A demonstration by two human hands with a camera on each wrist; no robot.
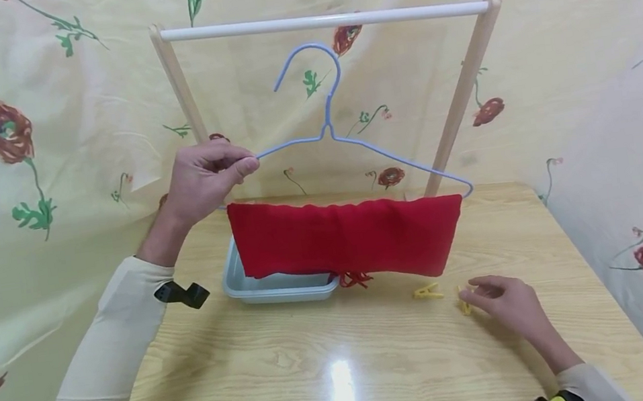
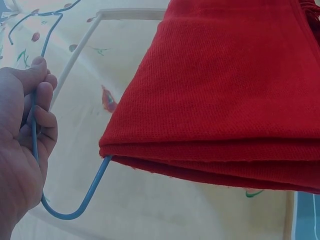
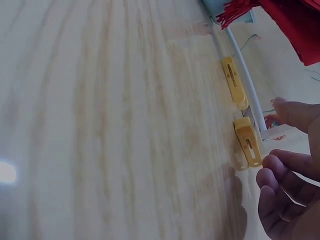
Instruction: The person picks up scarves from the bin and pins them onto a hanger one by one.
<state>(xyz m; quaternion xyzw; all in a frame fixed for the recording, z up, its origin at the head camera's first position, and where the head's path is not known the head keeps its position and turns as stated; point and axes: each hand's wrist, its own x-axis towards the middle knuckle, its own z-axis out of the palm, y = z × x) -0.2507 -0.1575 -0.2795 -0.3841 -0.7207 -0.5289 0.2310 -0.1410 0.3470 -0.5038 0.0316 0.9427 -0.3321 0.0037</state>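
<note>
The person's left hand [image 1: 200, 182] is closed on one shoulder of a blue wire hanger [image 1: 328, 115], its fingers curled around the wire above the left end of the red cloth [image 1: 350, 234]. The right hand [image 1: 509, 304] is partly open, thumb and fingers apart, below and to the right of the cloth. Its fingertips are at a yellow clothespin [image 1: 465, 301]; whether they touch it cannot be told.

The cloth lies folded in layers over the lower bar of the hanger, held up off the bench [image 1: 247, 379], with red tassels [image 1: 355, 279] showing at its lower edge. The hanger's hook rises above the cloth, free of any support. A second yellow clothespin [image 1: 428, 292] rests on the bench below the cloth's right part, near the first.

Beneath the cloth's left half sits a pale blue tray [image 1: 285, 295], partly hidden by it. Behind and above the cloth stands a rack with a white rail [image 1: 322, 19] and wooden posts [image 1: 461, 101], the rail apart from the hook. Beyond the cloth, a cream sheet [image 1: 577, 106] printed with red flowers and green leaves forms the backdrop. Light-coloured sleeves [image 1: 97, 352] cover both arms.
</note>
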